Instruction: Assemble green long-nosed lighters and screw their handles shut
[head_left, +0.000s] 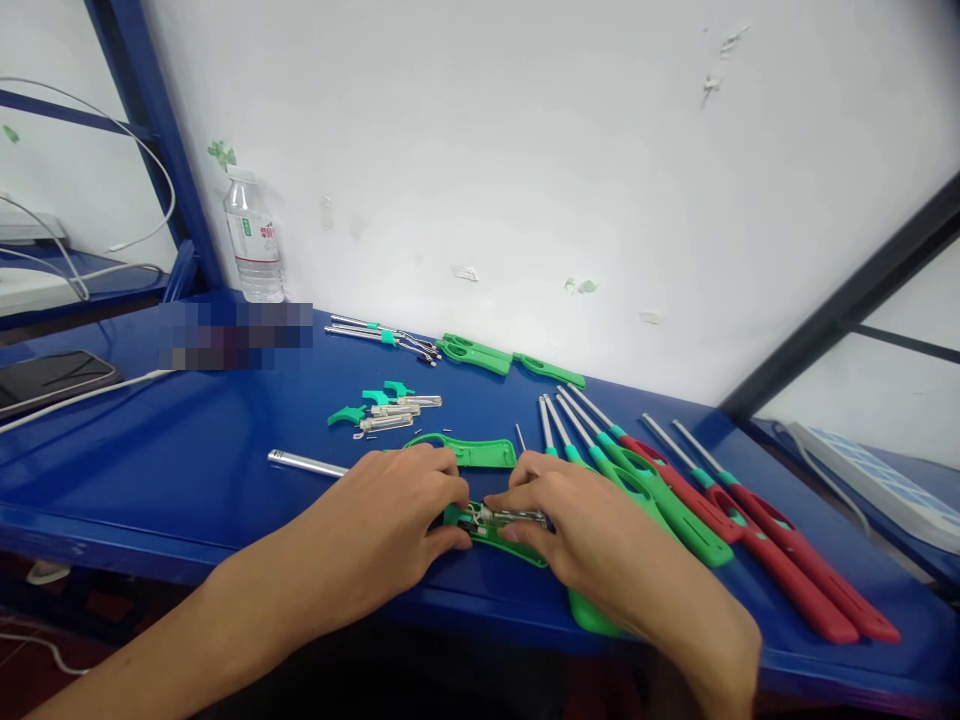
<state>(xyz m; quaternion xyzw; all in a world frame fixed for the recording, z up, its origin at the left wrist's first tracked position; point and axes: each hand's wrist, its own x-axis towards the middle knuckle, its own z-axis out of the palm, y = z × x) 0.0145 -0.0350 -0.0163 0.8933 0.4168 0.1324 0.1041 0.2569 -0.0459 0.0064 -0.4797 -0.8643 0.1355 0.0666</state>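
A green half-shell of a long-neck lighter (517,548) lies on the blue table between my hands. Its metal tube (306,463) sticks out to the left beyond my wrist. My left hand (401,505) has its fingers closed around the trigger end of this shell. With thumb and fingers, my right hand (566,505) pinches a clear fuel tank (517,517) over the shell; whether it is fully seated I cannot tell. Just behind my hands rests another green half-shell (484,454), hollow side up. Small loose metal pins (448,431) are near it.
Several green and red lighters (787,560) lie at the right. Behind are fuel tanks (390,423), green triggers (346,415), metal tubes with wires (367,333) and green shells (476,355). A water bottle (255,240) stands against the wall. A phone (52,380) and cable are left.
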